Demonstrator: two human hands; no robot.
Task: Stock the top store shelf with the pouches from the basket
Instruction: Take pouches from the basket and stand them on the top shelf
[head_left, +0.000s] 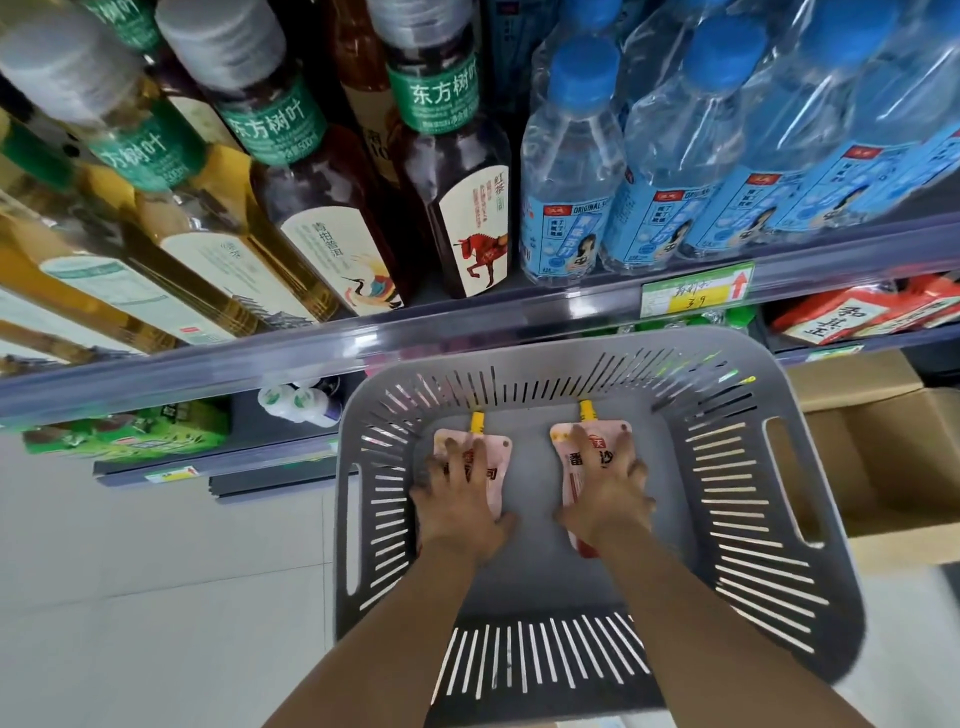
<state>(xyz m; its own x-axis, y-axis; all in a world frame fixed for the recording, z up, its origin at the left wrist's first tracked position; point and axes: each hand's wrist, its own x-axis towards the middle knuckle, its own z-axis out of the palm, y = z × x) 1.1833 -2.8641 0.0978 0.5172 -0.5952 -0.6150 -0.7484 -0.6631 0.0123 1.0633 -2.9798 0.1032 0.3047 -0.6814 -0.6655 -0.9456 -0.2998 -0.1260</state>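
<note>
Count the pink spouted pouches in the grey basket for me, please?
2. The left pouch lies flat on the floor of the basket under the left hand; the right pouch lies beside it, apart, under the right hand. No others show.

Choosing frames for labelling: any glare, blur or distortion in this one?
Head view: wide-angle lens bows the shelf rail and fans the bottles; glare streaks lie along that rail; left hand, right hand and pouches read sharp; the basket's near-right corner is smeared.
</note>
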